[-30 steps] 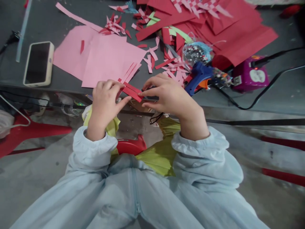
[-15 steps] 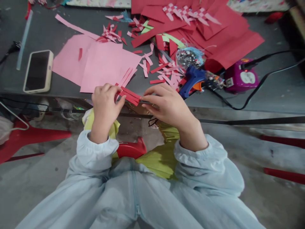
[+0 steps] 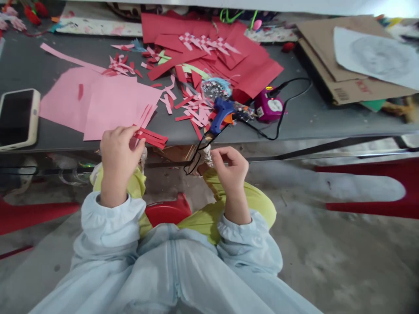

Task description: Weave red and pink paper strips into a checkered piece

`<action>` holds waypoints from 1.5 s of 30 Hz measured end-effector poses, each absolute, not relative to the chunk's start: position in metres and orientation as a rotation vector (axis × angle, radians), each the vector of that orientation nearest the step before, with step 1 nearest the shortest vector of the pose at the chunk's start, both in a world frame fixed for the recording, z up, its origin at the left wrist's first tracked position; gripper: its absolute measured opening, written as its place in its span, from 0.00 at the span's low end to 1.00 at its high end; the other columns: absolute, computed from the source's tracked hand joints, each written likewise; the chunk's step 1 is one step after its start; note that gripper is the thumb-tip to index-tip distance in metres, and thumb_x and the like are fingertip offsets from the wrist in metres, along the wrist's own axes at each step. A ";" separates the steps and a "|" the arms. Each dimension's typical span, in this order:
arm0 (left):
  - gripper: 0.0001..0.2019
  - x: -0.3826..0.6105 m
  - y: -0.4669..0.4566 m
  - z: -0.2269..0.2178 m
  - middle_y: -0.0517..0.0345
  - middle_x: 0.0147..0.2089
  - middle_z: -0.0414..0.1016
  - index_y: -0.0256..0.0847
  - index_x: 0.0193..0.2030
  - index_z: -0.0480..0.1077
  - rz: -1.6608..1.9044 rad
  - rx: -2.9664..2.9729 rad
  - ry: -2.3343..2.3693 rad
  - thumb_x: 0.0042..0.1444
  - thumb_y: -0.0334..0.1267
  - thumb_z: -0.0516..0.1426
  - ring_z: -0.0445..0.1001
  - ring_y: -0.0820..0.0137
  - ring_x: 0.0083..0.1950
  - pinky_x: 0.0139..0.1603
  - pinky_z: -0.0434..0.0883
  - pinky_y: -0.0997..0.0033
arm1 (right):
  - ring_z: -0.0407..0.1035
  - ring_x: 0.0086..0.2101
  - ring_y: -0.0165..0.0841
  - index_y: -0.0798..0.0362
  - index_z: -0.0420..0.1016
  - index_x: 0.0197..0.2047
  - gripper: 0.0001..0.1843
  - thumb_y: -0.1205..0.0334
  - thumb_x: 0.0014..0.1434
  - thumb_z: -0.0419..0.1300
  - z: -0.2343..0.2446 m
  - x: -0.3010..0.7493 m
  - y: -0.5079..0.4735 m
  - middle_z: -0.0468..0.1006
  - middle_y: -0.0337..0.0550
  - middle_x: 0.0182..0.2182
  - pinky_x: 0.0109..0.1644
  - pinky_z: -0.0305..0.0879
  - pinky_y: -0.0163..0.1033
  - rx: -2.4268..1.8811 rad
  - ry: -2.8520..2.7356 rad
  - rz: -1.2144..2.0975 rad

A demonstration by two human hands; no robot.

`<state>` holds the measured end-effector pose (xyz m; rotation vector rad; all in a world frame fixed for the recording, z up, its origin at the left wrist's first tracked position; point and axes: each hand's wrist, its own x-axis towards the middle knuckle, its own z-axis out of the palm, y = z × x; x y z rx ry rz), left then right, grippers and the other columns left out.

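My left hand is closed on a small bundle of red paper strips at the near edge of the dark table. My right hand hovers below the table edge with fingers curled, apart from the strips; what it holds, if anything, I cannot make out. A black cord hangs just left of it. Pink paper sheets lie behind my left hand.
A blue glue gun and a purple device with black cables sit mid-table among several cut strips. Red paper sheets pile at the back. A phone lies far left, cardboard at right. Red chairs flank my legs.
My right hand has let go of the red strips and dropped below the table edge. The left hand keeps the strips. The view has swung right and pulled back.
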<state>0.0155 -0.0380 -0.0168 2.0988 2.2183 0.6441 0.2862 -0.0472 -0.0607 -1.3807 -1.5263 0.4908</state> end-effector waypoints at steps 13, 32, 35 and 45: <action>0.19 0.009 -0.034 -0.013 0.47 0.53 0.81 0.39 0.54 0.74 0.677 2.095 2.202 0.61 0.34 0.49 0.77 0.55 0.54 0.61 0.69 0.54 | 0.74 0.46 0.45 0.60 0.67 0.56 0.21 0.58 0.63 0.55 -0.022 0.271 0.011 0.80 0.56 0.44 0.52 0.68 0.49 -1.873 -1.638 0.192; 0.20 0.010 -0.038 -0.013 0.43 0.54 0.80 0.36 0.56 0.74 0.602 2.111 2.215 0.63 0.36 0.48 0.74 0.48 0.54 0.57 0.69 0.47 | 0.76 0.49 0.54 0.69 0.67 0.56 0.27 0.68 0.55 0.63 0.023 0.239 0.047 0.78 0.73 0.50 0.51 0.71 0.54 -2.317 -1.689 0.252; 0.20 0.009 -0.039 -0.015 0.44 0.54 0.80 0.37 0.56 0.74 0.635 2.112 2.204 0.62 0.36 0.48 0.74 0.49 0.53 0.56 0.69 0.49 | 0.76 0.49 0.55 0.70 0.65 0.57 0.28 0.67 0.54 0.61 0.020 0.245 0.043 0.78 0.74 0.49 0.52 0.70 0.54 -2.317 -1.664 0.263; 0.20 0.007 -0.044 -0.016 0.47 0.55 0.79 0.39 0.58 0.71 0.582 2.141 2.154 0.58 0.39 0.58 0.72 0.50 0.55 0.55 0.68 0.53 | 0.77 0.49 0.52 0.63 0.73 0.57 0.27 0.59 0.57 0.56 0.009 0.285 0.028 0.82 0.62 0.47 0.57 0.69 0.55 -2.208 -1.625 0.427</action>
